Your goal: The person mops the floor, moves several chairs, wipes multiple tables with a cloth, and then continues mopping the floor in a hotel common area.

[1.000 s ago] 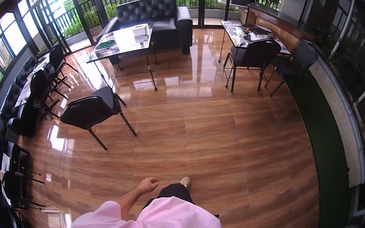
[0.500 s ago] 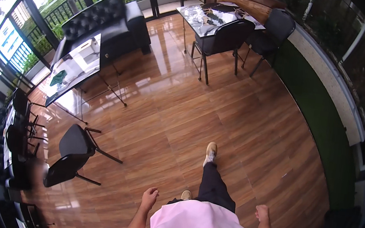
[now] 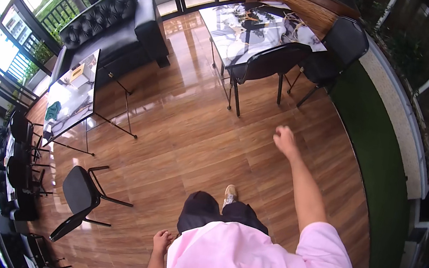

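My right hand (image 3: 284, 141) is stretched out ahead over the floor, its fingers curled in and nothing showing in them. It is nearest to the black chair (image 3: 271, 63) at the marble-patterned table (image 3: 238, 24), with a gap between. Low beside my pink shirt hangs my left hand (image 3: 162, 240), loosely closed; I see nothing in it. Neither hand touches any furniture.
A second black chair (image 3: 337, 52) stands at the table's right. To the left are a black tufted sofa (image 3: 105, 24), a low marble-patterned table (image 3: 77, 98) with a box (image 3: 77, 71) and green cloth (image 3: 53, 110), and a loose chair (image 3: 79, 189). Green turf (image 3: 369, 137) edges the right.
My right arm has swung forward from beside my body, and my left hand has dropped back slightly. I have stepped ahead; the far table and chairs look closer.
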{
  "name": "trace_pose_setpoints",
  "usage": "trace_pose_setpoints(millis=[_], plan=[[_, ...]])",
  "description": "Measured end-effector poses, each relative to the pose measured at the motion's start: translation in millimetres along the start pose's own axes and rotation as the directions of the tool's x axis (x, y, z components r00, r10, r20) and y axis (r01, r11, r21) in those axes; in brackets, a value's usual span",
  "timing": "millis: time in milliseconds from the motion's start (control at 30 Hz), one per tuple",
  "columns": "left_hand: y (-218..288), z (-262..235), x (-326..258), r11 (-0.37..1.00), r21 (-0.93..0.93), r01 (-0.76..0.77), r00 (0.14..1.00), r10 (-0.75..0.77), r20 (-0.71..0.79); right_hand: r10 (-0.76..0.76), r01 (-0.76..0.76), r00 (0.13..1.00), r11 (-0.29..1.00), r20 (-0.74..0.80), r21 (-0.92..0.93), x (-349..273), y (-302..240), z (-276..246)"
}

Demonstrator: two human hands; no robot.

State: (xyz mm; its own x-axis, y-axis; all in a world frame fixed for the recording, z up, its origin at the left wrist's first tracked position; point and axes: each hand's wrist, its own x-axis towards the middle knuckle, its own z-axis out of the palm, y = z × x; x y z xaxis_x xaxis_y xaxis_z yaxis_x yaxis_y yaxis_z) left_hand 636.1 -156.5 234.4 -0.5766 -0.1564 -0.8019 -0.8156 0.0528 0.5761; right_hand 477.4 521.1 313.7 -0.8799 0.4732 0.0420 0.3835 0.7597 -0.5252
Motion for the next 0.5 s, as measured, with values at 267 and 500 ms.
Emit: trace_pose_setpoints(millis=[267, 500], plan=[[94, 124, 55, 0.981, 0.145, -0.126, 0.992, 0.125, 0.016, -0.287, 0.113, 0.928, 0.823, -0.236, -0.557, 320, -61, -86], [252, 265, 187, 0.911, 0.19, -0.366, 0.929, 0.349, 0.121, -0.118, 0.159, 0.987, 0.728, 0.106, -0.666, 446, -24, -100]])
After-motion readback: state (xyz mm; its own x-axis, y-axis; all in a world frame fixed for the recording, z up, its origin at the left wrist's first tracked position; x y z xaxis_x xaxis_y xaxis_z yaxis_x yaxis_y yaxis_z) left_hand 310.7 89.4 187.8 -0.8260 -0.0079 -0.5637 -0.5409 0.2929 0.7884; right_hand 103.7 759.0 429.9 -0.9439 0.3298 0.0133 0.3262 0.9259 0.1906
